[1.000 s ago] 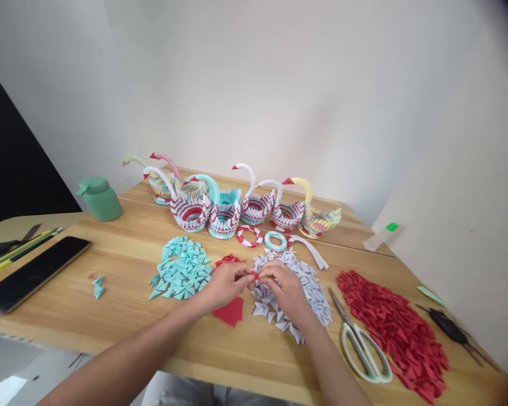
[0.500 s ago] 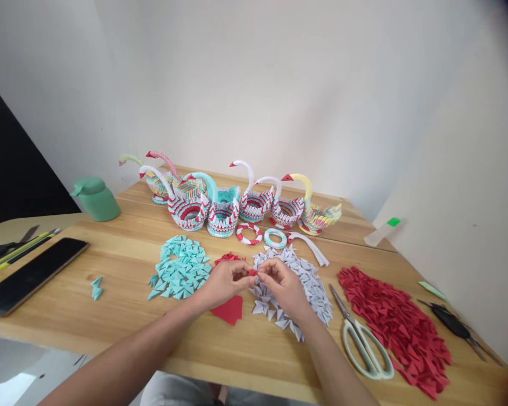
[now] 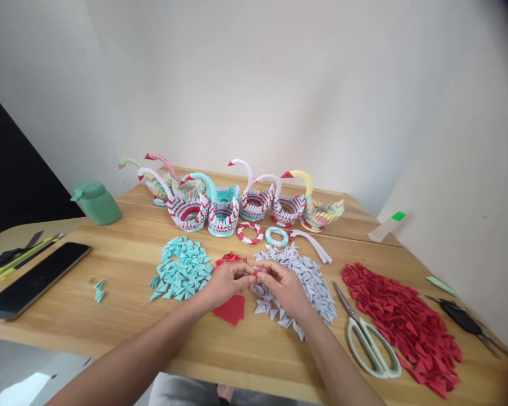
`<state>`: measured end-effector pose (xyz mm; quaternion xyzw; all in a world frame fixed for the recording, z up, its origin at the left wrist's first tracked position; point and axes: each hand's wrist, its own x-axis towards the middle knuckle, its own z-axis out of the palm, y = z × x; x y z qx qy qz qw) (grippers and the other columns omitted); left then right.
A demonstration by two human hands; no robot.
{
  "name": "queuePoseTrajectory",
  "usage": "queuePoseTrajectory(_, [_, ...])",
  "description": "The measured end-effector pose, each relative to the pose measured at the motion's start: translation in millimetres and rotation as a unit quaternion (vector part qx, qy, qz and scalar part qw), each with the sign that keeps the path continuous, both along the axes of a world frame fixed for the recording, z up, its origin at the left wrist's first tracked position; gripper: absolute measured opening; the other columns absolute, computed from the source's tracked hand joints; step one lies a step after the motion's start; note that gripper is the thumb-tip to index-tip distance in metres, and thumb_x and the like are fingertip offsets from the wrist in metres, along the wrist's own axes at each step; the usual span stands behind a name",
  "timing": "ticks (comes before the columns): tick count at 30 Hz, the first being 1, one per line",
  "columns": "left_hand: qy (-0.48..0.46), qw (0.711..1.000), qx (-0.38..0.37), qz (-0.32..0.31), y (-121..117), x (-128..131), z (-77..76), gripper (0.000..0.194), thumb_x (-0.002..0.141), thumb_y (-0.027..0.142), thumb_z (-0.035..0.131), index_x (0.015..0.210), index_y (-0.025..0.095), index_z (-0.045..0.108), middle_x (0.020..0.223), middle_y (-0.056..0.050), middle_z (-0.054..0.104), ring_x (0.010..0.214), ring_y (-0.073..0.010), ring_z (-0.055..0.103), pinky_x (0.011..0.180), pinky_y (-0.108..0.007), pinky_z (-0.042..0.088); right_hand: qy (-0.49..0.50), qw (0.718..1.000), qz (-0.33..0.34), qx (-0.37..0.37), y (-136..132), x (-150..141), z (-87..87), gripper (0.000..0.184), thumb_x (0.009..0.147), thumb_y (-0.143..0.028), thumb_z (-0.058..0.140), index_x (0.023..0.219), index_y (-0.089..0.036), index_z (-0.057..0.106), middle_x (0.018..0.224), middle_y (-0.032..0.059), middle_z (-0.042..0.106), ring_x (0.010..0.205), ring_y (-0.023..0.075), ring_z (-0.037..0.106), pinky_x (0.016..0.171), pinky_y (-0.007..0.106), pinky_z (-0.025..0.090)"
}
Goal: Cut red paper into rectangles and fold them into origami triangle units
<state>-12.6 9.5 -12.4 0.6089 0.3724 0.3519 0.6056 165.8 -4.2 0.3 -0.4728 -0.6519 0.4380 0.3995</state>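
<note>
My left hand (image 3: 228, 282) and my right hand (image 3: 283, 283) meet above the middle of the table. Both are closed, fingertips pinching a small red paper piece (image 3: 256, 273) between them; most of it is hidden by the fingers. Under my left hand lie flat red paper sheets (image 3: 232, 310), and a small heap of red folded pieces (image 3: 230, 258) shows just behind it. A pile of pale lilac folded paper triangles (image 3: 309, 270) spreads beneath and beside my right hand. Left of my left hand sits a pile of turquoise triangles (image 3: 182, 269).
Scissors (image 3: 370, 344) and a large red triangle pile (image 3: 406, 327) lie at right, a black-handled tool (image 3: 459, 317) beyond. Several paper swans (image 3: 223, 217), two paper rings (image 3: 250, 233) and a white paper neck (image 3: 311, 241) stand or lie behind. At left are a phone (image 3: 36, 282) and green container (image 3: 97, 204).
The hands stay together in nearly the same place, with the fingers shifting slightly around the red piece. The whole view has moved a little.
</note>
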Motion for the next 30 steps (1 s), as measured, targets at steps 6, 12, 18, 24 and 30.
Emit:
queuePoseTrajectory(6, [0.019,0.999,-0.017,0.025,0.3,1.2,1.6,0.023,0.074,0.034,0.061,0.077,0.012,0.063,0.064,-0.002,0.061,0.051,-0.0075,0.044,0.050,-0.019,0.033,0.005,0.999,-0.041,-0.009,3.1,2.3,-0.7,0.031,0.081,-0.035,0.059,0.105,-0.019,0.068,0.091,0.0042,0.067,0.077,0.0169,0.060,0.071,0.027,0.048])
queuePoseTrajectory(12, [0.029,0.999,-0.004,0.033,-0.5,0.1,3.1,0.019,0.075,0.031,0.059,0.074,0.013,0.060,0.063,-0.001,0.061,0.050,-0.0072,0.044,0.049,-0.018,0.033,-0.015,0.999,-0.033,-0.008,2.0,2.1,4.3,0.027,0.081,-0.035,0.059,0.099,-0.019,0.070,0.093,0.0048,0.069,0.079,0.0178,0.061,0.070,0.027,0.048])
queuePoseTrajectory(18, [0.043,0.997,0.046,0.032,0.0,-0.3,-2.1,0.020,0.079,0.032,0.057,0.074,0.012,0.061,0.063,-0.001,0.061,0.052,-0.0083,0.045,0.050,-0.019,0.032,-0.024,0.999,-0.033,-0.007,2.3,-0.3,4.0,0.019,0.080,-0.035,0.059,0.076,-0.018,0.067,0.068,-0.0004,0.062,0.063,0.0141,0.053,0.060,0.024,0.042])
queuePoseTrajectory(24, [0.215,0.937,0.259,0.089,-5.0,-2.4,5.0,0.023,0.086,0.032,0.053,0.082,0.017,0.070,0.072,-0.004,0.067,0.063,-0.0147,0.055,0.060,-0.024,0.037,-0.010,0.999,-0.043,-0.027,3.5,-1.9,-0.8,0.020,0.079,-0.037,0.060,0.075,-0.017,0.066,0.062,-0.0021,0.057,0.057,0.0121,0.049,0.054,0.022,0.038])
queuePoseTrajectory(30, [0.280,0.888,0.353,0.097,-4.8,-5.9,4.9,0.026,0.090,0.031,0.048,0.088,0.020,0.071,0.081,-0.009,0.070,0.077,-0.0204,0.061,0.072,-0.028,0.040,0.018,0.995,-0.053,-0.079,2.4,-4.2,3.3,0.026,0.075,-0.042,0.062,0.075,-0.016,0.067,0.057,-0.0028,0.055,0.052,0.0115,0.048,0.051,0.022,0.036])
